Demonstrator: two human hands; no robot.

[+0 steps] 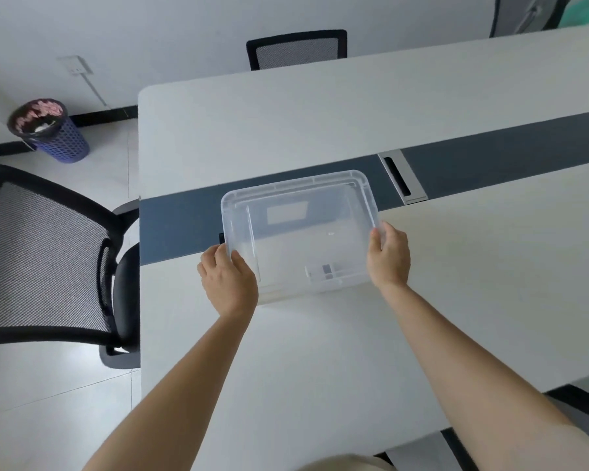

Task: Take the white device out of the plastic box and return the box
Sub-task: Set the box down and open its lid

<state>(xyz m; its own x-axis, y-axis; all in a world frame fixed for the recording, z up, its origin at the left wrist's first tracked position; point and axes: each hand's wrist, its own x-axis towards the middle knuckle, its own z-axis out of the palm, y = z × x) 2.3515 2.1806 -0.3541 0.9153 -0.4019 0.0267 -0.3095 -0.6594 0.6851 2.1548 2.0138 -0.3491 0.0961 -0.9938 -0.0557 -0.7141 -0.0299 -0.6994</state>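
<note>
Both hands grip the clear plastic box [300, 232] by its two short sides, one on each, which keeps it level and lets it be carried or slid without tipping. The left hand [228, 283] is clenched over the box's left rim near its near corner, thumb inside the wall and fingers wrapped outside. The right hand [388, 260] clasps the right rim the same way, thumb tip on the lip and fingers behind the wall.

The box sits toward the left end of the table [320, 351], its far half over the dark centre strip [184, 226] and its near half over the pale top, close to the cable hatch [400, 180] set in that strip. Whether its base rests on the table or is just lifted off it I cannot tell.

Through the walls the box looks nearly empty: a pale rectangular label [286, 212] on the far wall and a small grey-and-clear shape [323, 271] low at the near side, too faint to name. No white device shows plainly anywhere on the table, so its place cannot be told. The two-handed side hold suits returning the box, which I judge to be the step in hand
</note>
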